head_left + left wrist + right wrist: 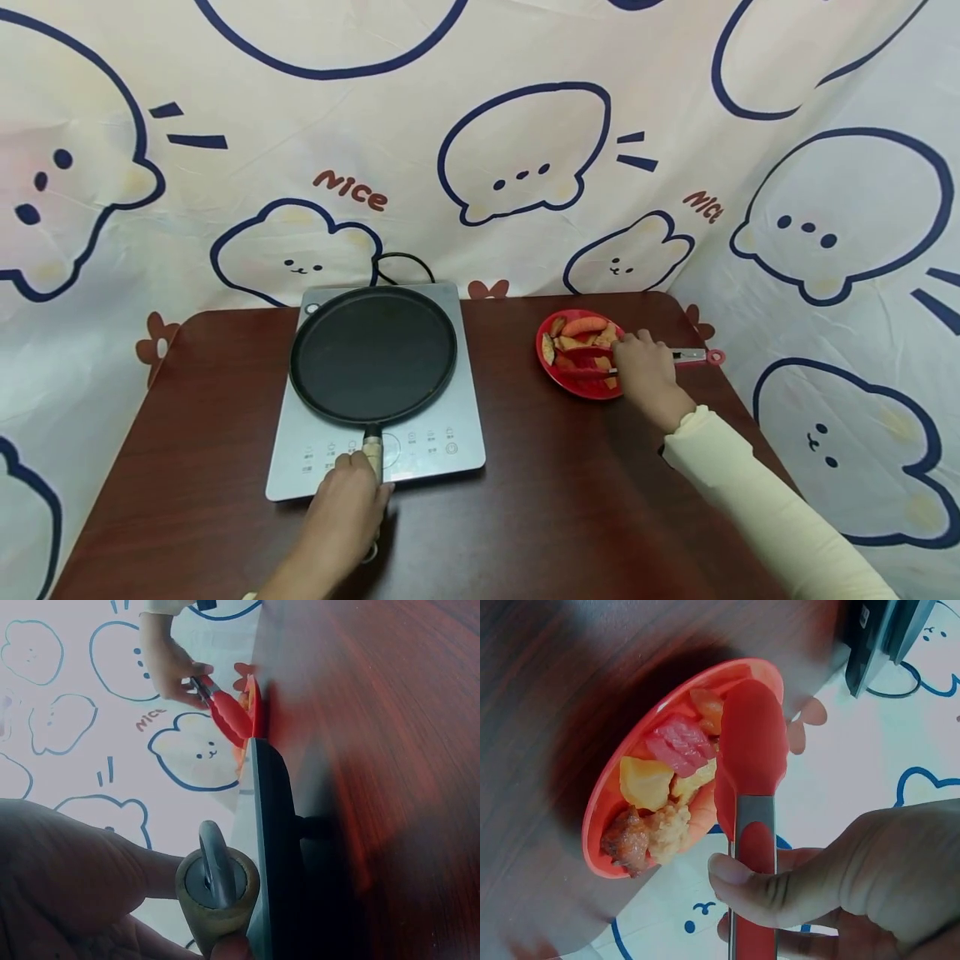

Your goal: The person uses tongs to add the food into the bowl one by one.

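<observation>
My left hand point(345, 504) grips the beige handle point(217, 911) of a flat black frying pan point(373, 354). The pan lies on a silver induction cooker point(438, 454), its handle toward me. With fingers and thumb, my right hand point(647, 375) holds red-tipped tongs point(755, 742) over a red plate point(573, 392) at the right. On that plate are several pieces of food: a sausage-like piece point(585, 326), a yellow chunk point(645, 782), a pink ridged piece point(681, 742) and a browned piece point(626, 840). Whether the tong tips touch any food I cannot tell.
A dark brown wooden table point(525, 500) carries everything. Behind it and along its sides hangs a white cloth point(525, 250) with cartoon drawings. A black cord point(405, 255) loops up behind the cooker.
</observation>
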Action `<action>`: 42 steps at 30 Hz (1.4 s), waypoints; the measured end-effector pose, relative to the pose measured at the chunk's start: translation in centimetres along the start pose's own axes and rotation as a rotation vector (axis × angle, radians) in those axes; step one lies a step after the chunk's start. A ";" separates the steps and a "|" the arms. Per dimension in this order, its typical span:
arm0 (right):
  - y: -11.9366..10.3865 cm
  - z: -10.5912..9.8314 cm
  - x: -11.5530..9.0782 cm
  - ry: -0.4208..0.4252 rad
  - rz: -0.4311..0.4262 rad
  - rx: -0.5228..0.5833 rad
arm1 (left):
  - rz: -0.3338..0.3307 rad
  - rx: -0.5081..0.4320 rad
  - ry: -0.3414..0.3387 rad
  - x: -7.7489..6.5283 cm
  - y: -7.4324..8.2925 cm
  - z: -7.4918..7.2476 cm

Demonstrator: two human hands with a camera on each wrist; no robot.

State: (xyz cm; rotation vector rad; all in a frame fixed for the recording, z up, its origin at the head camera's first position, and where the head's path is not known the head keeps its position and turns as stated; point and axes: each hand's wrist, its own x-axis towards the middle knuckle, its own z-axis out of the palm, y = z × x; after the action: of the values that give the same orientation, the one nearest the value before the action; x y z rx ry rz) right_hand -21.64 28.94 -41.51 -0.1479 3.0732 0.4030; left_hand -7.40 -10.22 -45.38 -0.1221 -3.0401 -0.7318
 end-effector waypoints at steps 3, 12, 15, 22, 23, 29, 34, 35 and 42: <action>-0.1 0.0 0.0 -0.017 -0.015 -0.018 | 0.004 0.001 0.008 0.0 0.0 0.1; -0.4 0.1 0.0 -0.005 -0.043 -0.040 | 0.008 -0.003 0.009 0.0 0.0 0.1; -0.4 0.1 0.3 0.017 -0.048 -0.046 | 0.006 -0.008 0.007 -0.1 0.0 0.1; -0.2 0.2 0.6 0.016 -0.040 -0.053 | 0.001 -0.026 0.000 -0.1 0.1 0.1; -0.1 0.3 0.6 0.012 -0.039 -0.054 | 0.004 -0.025 0.004 -0.1 0.1 0.1; 0.3 0.6 0.3 0.026 -0.040 -0.001 | 0.030 -0.021 0.029 -0.1 0.0 0.1; 0.6 0.4 -0.1 0.062 -0.055 0.022 | 0.027 -0.015 0.029 -0.1 -0.1 0.0; 0.6 0.3 -0.1 0.065 -0.056 0.026 | 0.025 -0.016 0.028 -0.1 -0.1 0.0; 0.7 0.1 -0.3 0.042 -0.018 0.059 | -0.007 -0.045 -0.015 0.1 -0.3 -0.3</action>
State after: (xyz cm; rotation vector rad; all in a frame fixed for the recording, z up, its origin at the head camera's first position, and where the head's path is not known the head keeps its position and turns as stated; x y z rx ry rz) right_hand -21.44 29.70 -41.38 -0.1840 3.1188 0.3122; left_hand -7.53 -10.57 -45.27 -0.1187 -3.0409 -0.8035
